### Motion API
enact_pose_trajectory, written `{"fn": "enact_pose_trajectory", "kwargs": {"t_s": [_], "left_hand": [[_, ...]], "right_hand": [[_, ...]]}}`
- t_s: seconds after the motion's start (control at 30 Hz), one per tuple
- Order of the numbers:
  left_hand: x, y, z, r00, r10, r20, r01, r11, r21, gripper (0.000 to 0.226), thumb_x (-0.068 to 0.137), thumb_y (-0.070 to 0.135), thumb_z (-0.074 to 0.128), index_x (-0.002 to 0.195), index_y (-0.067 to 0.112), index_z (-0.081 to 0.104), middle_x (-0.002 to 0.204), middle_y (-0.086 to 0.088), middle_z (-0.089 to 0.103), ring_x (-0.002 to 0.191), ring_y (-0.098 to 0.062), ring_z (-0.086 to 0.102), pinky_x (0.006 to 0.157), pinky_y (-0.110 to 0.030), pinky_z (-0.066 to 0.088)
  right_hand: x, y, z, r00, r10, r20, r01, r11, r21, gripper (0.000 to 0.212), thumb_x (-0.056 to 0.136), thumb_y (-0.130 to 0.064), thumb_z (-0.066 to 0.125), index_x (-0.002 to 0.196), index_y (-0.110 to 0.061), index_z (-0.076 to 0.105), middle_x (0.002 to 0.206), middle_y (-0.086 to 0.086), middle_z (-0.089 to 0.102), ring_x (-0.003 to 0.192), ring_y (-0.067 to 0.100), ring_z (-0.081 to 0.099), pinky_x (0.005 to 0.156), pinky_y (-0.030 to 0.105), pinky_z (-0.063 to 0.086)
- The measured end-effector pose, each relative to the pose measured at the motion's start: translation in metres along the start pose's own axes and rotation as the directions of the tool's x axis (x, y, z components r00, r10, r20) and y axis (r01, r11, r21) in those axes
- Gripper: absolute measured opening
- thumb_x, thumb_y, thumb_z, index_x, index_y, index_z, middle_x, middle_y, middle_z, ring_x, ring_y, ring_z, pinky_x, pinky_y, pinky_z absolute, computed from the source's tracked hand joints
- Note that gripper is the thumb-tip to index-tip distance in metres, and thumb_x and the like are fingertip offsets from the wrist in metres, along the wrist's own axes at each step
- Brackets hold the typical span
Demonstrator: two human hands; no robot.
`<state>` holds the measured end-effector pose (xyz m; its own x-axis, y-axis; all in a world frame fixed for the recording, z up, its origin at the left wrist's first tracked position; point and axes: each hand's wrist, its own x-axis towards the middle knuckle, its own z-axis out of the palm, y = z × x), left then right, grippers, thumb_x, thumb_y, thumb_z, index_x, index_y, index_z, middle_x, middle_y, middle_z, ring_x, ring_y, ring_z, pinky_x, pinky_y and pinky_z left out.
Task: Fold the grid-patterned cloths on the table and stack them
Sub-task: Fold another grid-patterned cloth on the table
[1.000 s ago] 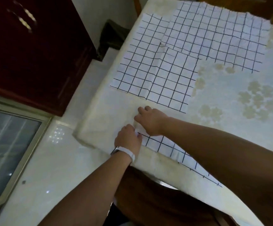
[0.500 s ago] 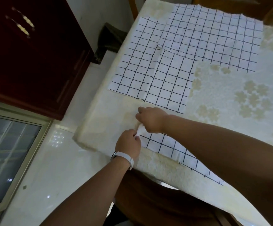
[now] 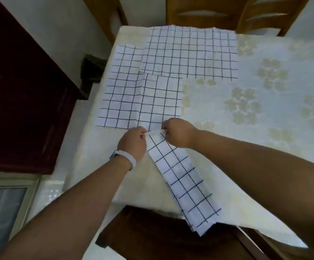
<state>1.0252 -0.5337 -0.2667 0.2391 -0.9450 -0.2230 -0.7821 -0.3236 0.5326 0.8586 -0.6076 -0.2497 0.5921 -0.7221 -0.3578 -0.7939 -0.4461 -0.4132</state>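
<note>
So far: you have one cloth folded lengthwise into a narrow strip [image 3: 182, 181] (stacked layers show at its near end). No stack exists yet, so I judge the task to be early.
Left to do: fold the strip crosswise into a compact piece, then fold the three flat cloths and pile everything.
Left grip [image 3: 132, 141]: fingers curled, pinching the strip's far end at its left corner.
Right grip [image 3: 178, 133]: fingers curled, pinching the same far end at its right corner, just beside the left.
Strip, place: it runs slantwise from your hands toward you, its near end hanging over the desk [image 3: 255, 109] edge.
Strip, look: white with dark grid lines, fairly flat, slightly frayed at the near end.
Flat cloths: the far cloth [image 3: 190, 53] has the finer grid. The left cloth [image 3: 122, 91] and middle cloth [image 3: 160, 100] overlap each other, the middle one's near edge right by your hands.
Fabric: thin and limp, in my judgement (edges will likely drift unless you align them).
</note>
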Motion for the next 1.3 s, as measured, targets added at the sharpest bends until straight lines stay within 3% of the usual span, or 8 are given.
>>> {"fn": "enact_pose_trajectory", "kwargs": {"t_s": [0.13,0.33,0.5,0.8,0.97,1.03,1.3], "left_hand": [[0.026,0.049,0.006,0.987,0.161,0.010,-0.162,0.986,0.041,0.017,0.096,0.019,0.048,0.100,0.017,0.065,0.103,-0.005,0.063,0.092,-0.025,0.060,0.075,-0.029,0.046],[0.035,0.112,0.009,0.941,0.338,-0.014,-0.338,0.941,0.037,0.018,0.096,0.019,0.048,0.101,0.016,0.065,0.101,-0.003,0.062,0.089,-0.018,0.054,0.074,-0.028,0.042],[0.022,0.130,0.004,0.875,0.484,-0.031,-0.484,0.875,0.007,0.012,0.093,0.021,0.055,0.093,0.014,0.065,0.091,-0.003,0.063,0.086,-0.020,0.057,0.074,-0.035,0.050],[-0.034,0.109,0.001,0.785,0.610,0.107,-0.618,0.784,0.062,0.012,0.094,0.023,0.053,0.092,0.020,0.065,0.090,0.007,0.063,0.087,-0.013,0.053,0.073,-0.029,0.046],[-0.072,0.085,0.012,0.725,0.673,0.143,-0.685,0.727,0.053,0.008,0.089,0.018,0.058,0.087,0.017,0.066,0.087,0.004,0.064,0.083,-0.016,0.055,0.071,-0.031,0.048],[-0.086,0.074,0.017,0.698,0.697,0.166,-0.712,0.701,0.047,0.006,0.087,0.017,0.061,0.084,0.017,0.066,0.084,0.005,0.064,0.080,-0.017,0.055,0.068,-0.031,0.048],[-0.116,0.031,0.051,0.608,0.718,0.339,-0.786,0.604,0.130,0.017,0.085,0.026,0.049,0.080,0.019,0.064,0.081,0.005,0.062,0.076,-0.017,0.055,0.064,-0.032,0.047]], "right_hand": [[-0.028,0.035,-0.017,0.976,0.124,-0.178,-0.111,0.991,0.079,0.022,0.088,-0.015,0.049,0.100,-0.007,0.065,0.102,0.013,0.061,0.093,0.032,0.060,0.077,0.038,0.052],[-0.062,0.072,-0.041,0.900,0.259,-0.351,-0.198,0.959,0.201,0.021,0.090,-0.018,0.049,0.101,-0.006,0.062,0.099,0.012,0.063,0.090,0.031,0.059,0.073,0.037,0.050],[-0.090,0.078,-0.053,0.852,0.281,-0.442,-0.187,0.951,0.245,0.020,0.088,-0.017,0.052,0.101,-0.007,0.063,0.098,0.007,0.062,0.090,0.027,0.057,0.073,0.034,0.047],[-0.149,0.063,-0.036,0.897,0.184,-0.402,-0.159,0.983,0.093,0.014,0.087,-0.019,0.052,0.094,-0.014,0.063,0.094,0.002,0.062,0.086,0.025,0.058,0.069,0.034,0.048],[-0.181,0.054,0.001,0.904,0.032,-0.427,-0.059,0.997,-0.052,0.011,0.081,-0.015,0.055,0.085,-0.010,0.064,0.081,0.004,0.061,0.071,0.028,0.057,0.054,0.029,0.042],[-0.192,0.051,0.017,0.905,-0.009,-0.426,-0.032,0.995,-0.090,0.017,0.078,-0.020,0.048,0.078,-0.012,0.063,0.074,0.003,0.059,0.062,0.027,0.056,0.049,0.028,0.043],[-0.214,0.046,0.083,0.956,-0.104,-0.274,0.039,0.972,-0.230,0.023,0.080,-0.024,0.042,0.077,-0.013,0.062,0.076,0.005,0.058,0.062,0.026,0.056,0.047,0.032,0.046]]}}
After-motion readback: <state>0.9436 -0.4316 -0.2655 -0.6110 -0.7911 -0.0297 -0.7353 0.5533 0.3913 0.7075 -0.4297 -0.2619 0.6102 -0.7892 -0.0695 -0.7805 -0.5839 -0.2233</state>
